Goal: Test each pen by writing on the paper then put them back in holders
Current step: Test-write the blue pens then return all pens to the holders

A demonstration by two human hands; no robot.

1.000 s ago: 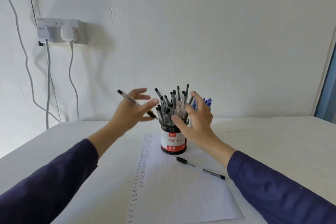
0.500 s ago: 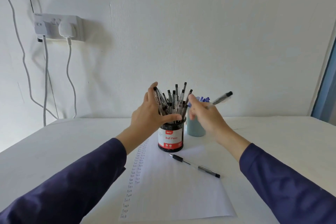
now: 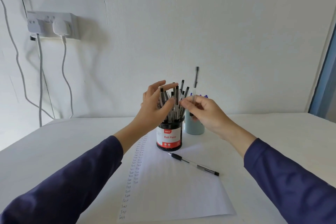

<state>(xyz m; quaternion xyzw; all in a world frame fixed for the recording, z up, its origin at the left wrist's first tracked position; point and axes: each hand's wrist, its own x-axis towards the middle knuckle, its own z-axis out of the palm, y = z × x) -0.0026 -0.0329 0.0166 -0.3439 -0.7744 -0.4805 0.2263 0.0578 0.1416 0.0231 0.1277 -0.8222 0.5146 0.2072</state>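
Centre frame: left hand (image 3: pixel 155 104) is wide, fingers spread against the tops of the black pens (image 3: pixel 177 94) bunched in the black mesh holder (image 3: pixel 169 141), gripping none. Right hand (image 3: pixel 206 112) pinches one clear pen (image 3: pixel 196 78) upright, just above the pale blue holder (image 3: pixel 195 130) behind and right of the black one. Another pen (image 3: pixel 194 163) lies loose on the paper (image 3: pixel 172 191), lower centre, beside columns of written "Test".

On the table (image 3: pixel 54 142), the paper (image 3: pixel 172 187) is laid. At its twelve o'clock end the near holder (image 3: pixel 170 137) is set, with pens (image 3: pixel 177 96) stood in it. The far holder (image 3: pixel 194 129) is placed just beside it at two o'clock; a loose pen (image 3: pixel 194 163) is laid on the paper at five o'clock.
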